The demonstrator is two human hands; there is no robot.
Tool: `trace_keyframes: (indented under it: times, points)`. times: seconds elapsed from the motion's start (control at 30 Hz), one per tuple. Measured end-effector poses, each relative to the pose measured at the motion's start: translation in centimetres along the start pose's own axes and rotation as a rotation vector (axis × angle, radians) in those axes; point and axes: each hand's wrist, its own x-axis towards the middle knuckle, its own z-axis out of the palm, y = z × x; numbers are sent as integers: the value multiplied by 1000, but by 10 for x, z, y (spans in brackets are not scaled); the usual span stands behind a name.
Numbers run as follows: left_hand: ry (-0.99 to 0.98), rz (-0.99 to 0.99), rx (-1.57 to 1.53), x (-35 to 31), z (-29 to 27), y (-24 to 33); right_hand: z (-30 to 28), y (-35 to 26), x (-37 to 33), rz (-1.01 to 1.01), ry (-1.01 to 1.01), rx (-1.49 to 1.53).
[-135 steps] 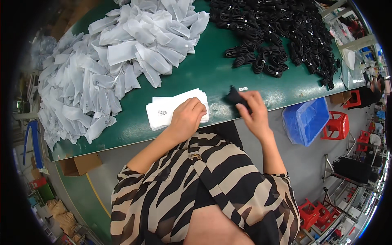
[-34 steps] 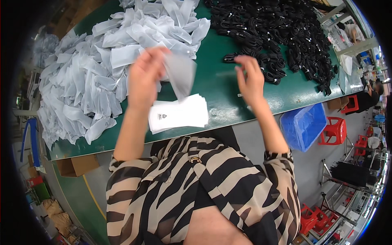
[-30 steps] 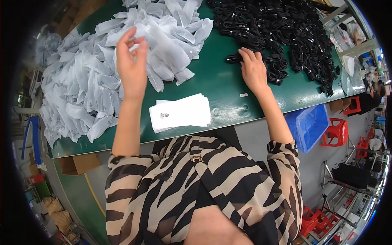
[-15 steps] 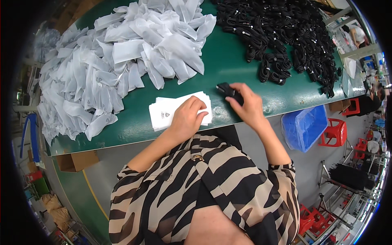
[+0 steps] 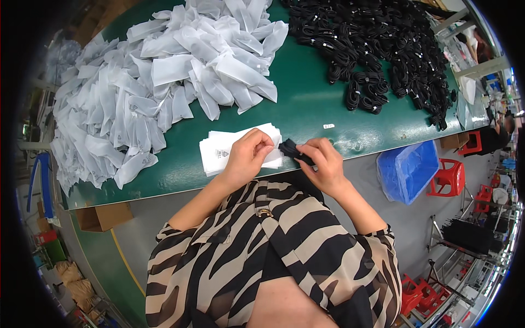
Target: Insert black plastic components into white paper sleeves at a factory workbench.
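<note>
A stack of flat white bags [image 5: 214, 156] lies by the near edge of the green table, the top one printed with a small dark mark. Over its right part rests my left hand [image 5: 244, 156], thumb and fingertips pinched at the open-end edge of a top bag. Just right of the stack, my right hand [image 5: 324, 165] grips a coiled black cable [image 5: 290, 148] between thumb and fingers. The cable's front end reaches close to the left fingertips. Beyond my right hand, a small white label [image 5: 328, 126] lies on the table.
Filled white bags form a large pile [image 5: 164, 82] at the left and back. Bundled black cables [image 5: 372, 49] are heaped at the back right. Off the table's right near edge stand a blue lined bin [image 5: 407, 169] and a red stool [image 5: 447, 177]. An open carton [image 5: 104, 216] sits lower left.
My right hand has brought the cable down and left, close to the stack. The left fingertips have drawn together at the bag's edge. The white label now shows where my right hand was.
</note>
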Motion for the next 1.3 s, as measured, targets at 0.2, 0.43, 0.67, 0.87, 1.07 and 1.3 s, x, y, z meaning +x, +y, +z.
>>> trace_keyframes:
  times: [0.2, 0.43, 0.67, 0.87, 1.07, 1.3]
  points:
    - [-25, 316, 66, 4, 0, 2, 4, -3, 0, 263, -157, 379]
    - [-21, 365, 140, 12, -3, 14, -4, -6, 10, 346, -131, 394]
    - [-92, 116, -292, 25, -8, 27, 11, -7, 21, 340, 241, 739]
    - [-77, 147, -423, 28, -6, 30, 8, -14, 35, 89, 52, 442]
    - [134, 29, -599, 51, -55, 34, -7, -5, 47, 178, 206, 309]
    - [753, 462, 246, 84, -105, 48, -41, 101, 35, 406, 110, -695]
